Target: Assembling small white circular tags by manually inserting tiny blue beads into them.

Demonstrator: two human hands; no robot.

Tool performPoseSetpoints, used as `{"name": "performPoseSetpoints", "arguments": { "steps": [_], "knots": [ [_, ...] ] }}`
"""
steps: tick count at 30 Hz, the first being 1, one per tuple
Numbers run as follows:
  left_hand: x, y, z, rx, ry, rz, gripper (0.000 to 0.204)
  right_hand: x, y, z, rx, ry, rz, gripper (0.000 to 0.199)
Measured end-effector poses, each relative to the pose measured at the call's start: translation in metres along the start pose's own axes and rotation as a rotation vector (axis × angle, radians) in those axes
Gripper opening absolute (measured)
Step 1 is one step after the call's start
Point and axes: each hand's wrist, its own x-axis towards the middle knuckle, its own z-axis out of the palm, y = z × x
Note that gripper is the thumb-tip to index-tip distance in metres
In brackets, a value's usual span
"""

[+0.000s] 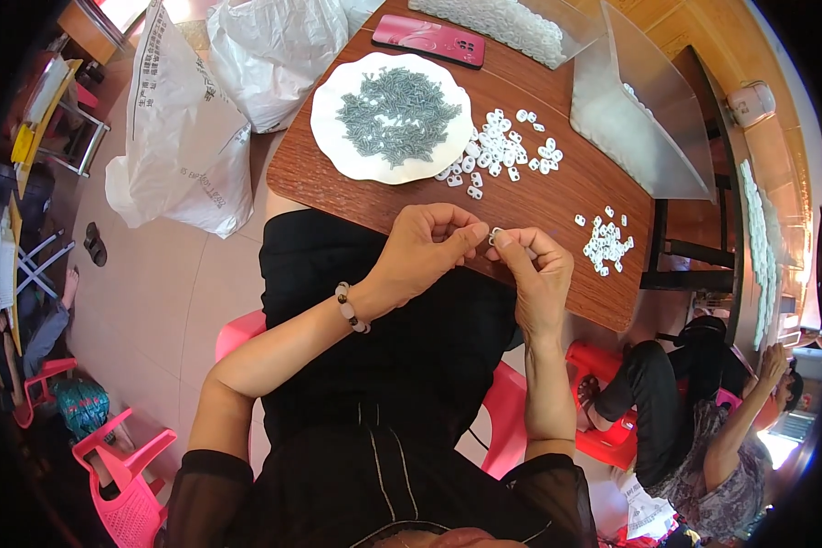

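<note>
My left hand [422,245] is closed in a pinch, thumb against forefinger. Whatever lies between those fingertips is too small or hidden to make out. Close beside it, my right hand [541,267] pinches a small white plastic piece [494,236] over the table's near edge. A white scalloped plate [331,137] ahead of my left hand bears a heap of small grey screws [397,117]. To its right lies a loose pile of small white plastic pieces with holes [495,146]. Another pile of similar white pieces [606,245] sits right of my right hand.
The brown wooden table [557,205] carries a pink phone [429,41] and clear bags of white pieces [635,137]. White sacks [187,146] stand on the floor at left. A pink chair [128,475] is lower left. Another person [712,447] sits at lower right.
</note>
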Motion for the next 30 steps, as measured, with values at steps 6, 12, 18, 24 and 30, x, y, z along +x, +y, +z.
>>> {"name": "performPoseSetpoints", "arguments": {
  "steps": [6,12,18,24,30],
  "knots": [
    [-0.001,-0.003,0.002,0.028,0.032,0.041,0.018,-0.001,-0.001,0.003,-0.002,0.002,0.01,0.011],
    [0.0,-0.005,0.001,0.048,0.038,0.052,0.018,-0.001,0.003,0.004,0.001,-0.004,-0.006,0.011],
    [0.0,-0.003,0.001,0.105,0.039,0.036,0.02,0.0,0.002,0.002,0.003,0.017,-0.012,0.011],
    [0.002,0.001,-0.008,-0.093,-0.051,-0.013,0.028,0.001,0.0,-0.003,0.027,0.048,-0.024,0.012],
    [0.003,0.003,-0.005,-0.158,-0.03,-0.001,0.031,-0.002,-0.004,-0.002,0.049,0.02,-0.067,0.011]
  ]
}}
